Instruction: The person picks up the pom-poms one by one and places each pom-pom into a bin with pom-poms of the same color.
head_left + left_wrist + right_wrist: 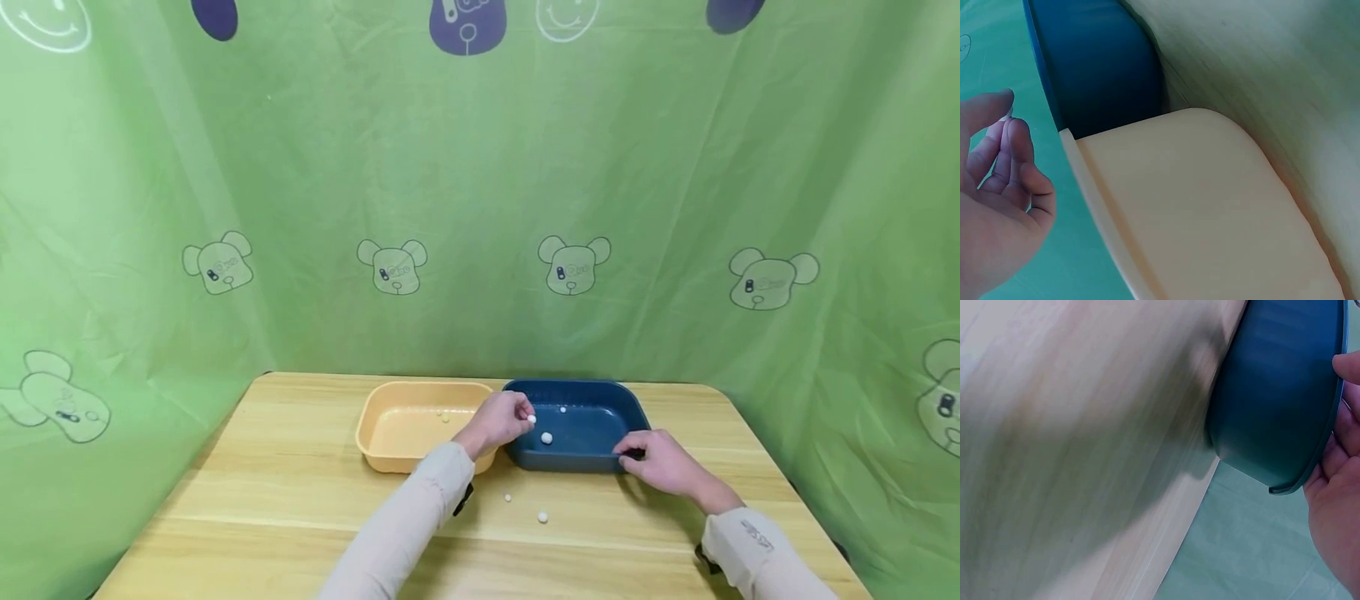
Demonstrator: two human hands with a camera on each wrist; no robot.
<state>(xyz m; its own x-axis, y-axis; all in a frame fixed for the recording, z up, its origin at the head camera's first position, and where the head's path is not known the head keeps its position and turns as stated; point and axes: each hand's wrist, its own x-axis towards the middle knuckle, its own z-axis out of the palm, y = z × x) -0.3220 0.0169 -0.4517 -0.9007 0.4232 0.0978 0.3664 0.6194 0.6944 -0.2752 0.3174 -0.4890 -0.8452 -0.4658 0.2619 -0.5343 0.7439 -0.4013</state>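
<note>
My left hand [501, 419] pinches a small white ball [532, 419] between thumb and fingertips, above the left part of a dark blue bin [577, 461]. The left wrist view shows the ball mostly covered by the fingertips. With my right hand [663, 463] I grip the blue bin's rim at its near right corner, thumb on one side and fingers on the other. Inside that bin lie a larger white ball [547, 438] and a smaller white ball [563, 409].
A yellow-orange bin [386, 462] stands against the blue one on the left, with tiny yellowish balls [445, 418] inside. On the wooden table [300, 500] in front lie a white ball [543, 517] and a smaller one [507, 497]. Green curtains [480, 333] surround the table.
</note>
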